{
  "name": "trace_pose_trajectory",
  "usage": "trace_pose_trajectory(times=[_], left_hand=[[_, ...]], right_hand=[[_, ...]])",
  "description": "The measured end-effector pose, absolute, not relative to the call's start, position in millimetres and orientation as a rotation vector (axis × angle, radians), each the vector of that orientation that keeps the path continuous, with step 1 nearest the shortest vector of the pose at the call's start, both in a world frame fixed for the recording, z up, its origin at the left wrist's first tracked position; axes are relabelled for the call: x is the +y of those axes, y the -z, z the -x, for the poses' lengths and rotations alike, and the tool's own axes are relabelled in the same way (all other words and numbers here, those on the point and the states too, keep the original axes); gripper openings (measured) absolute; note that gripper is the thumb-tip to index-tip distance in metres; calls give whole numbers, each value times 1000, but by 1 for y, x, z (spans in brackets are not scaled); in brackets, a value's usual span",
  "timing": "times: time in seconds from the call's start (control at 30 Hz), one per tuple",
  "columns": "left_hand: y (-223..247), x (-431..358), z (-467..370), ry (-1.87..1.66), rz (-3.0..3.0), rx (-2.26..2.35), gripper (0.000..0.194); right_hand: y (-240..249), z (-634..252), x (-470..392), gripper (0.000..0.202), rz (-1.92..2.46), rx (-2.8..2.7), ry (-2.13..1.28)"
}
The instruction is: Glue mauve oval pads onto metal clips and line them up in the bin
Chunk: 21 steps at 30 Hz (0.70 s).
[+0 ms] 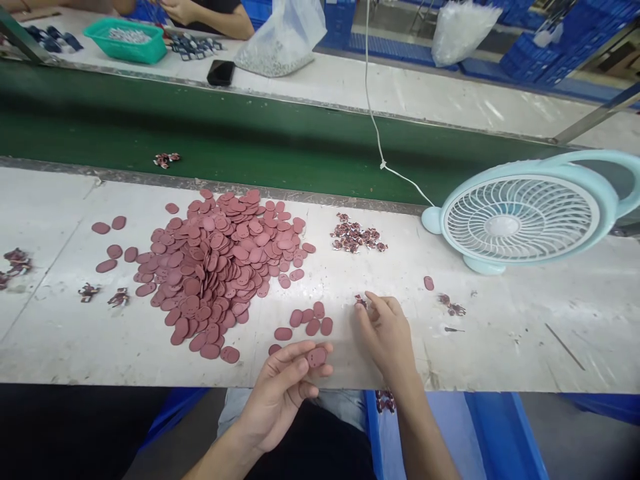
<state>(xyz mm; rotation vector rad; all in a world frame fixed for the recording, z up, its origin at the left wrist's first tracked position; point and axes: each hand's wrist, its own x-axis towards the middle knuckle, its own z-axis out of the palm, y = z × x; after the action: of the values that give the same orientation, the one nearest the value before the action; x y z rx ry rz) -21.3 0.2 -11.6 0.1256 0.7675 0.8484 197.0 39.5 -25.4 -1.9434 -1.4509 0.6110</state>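
Observation:
Between the thumb and fingers of my left hand (285,387) is a dark pink oval disc (317,357) with small holes, held above the table's front edge. My right hand (387,333) rests over the table to the right, its thumb and index fingertip pinched at a small brown-and-white part (361,302). Several loose oval discs (313,327) lie just beyond my left hand. A large heap of the same discs (215,267) covers the table to the left. Beyond my right hand is a cluster of small brown-and-white parts (355,237).
A light blue fan (520,217) stands at the right, its white cord (379,143) crossing the green belt (300,147). Below the table edge is a blue bin (505,433). Across the belt are a teal basket (125,50), a phone (221,73), a bag (280,47) and another person's arm (225,21).

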Motion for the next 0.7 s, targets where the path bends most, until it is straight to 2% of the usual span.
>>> trace_pose_trajectory(times=[0.2, 0.43, 0.7], left_hand=[[9, 1, 23, -866, -142, 771, 19], [8, -1, 16, -872, -217, 815, 22], [5, 0, 7, -868, -286, 836, 20]], right_hand=[[14, -203, 48, 12, 1957, -1471, -679], [-35, -173, -12, 19, 1507, -956, -1449], [-36, -151, -15, 17, 1467, -847, -1481]])
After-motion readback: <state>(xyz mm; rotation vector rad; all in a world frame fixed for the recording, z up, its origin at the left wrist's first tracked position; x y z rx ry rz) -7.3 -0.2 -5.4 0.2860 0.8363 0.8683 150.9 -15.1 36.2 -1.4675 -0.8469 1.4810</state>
